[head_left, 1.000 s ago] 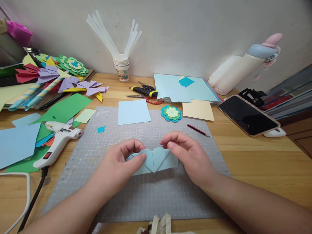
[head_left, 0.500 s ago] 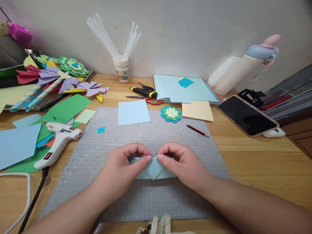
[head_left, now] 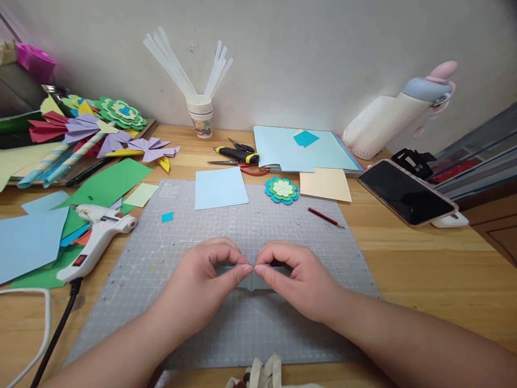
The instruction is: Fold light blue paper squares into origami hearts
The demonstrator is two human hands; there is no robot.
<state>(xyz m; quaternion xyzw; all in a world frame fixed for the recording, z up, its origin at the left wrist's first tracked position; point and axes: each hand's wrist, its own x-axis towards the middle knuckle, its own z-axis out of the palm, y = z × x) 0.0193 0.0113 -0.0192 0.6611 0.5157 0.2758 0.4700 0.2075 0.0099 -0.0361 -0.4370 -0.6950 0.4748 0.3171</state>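
Note:
Over the grey cutting mat (head_left: 226,328), both hands pinch a folded piece of light blue paper (head_left: 247,281) between thumb and fingertips. My left hand (head_left: 208,272) is closed on its left side, and my right hand (head_left: 297,277) is closed on its right side. The thumbs almost meet at the paper's middle crease. Much of the paper is hidden behind the hands, and what shows looks shaded. Beyond the hands lie a light blue paper square (head_left: 221,187), a layered paper flower (head_left: 281,190) and a pencil (head_left: 324,217).
A hot glue gun (head_left: 95,237) with its black cord rests at left, among green and blue paper sheets. Paper flowers (head_left: 151,148), a stack of cups (head_left: 201,121) with white strips, a cutter knife (head_left: 238,154) and scissors stand behind. At right are a phone (head_left: 407,191) and a bottle (head_left: 399,121).
The folded paper has tilted, so its creased face shows less and looks darker. Both hands have drawn slightly closer together, thumbs nearly touching.

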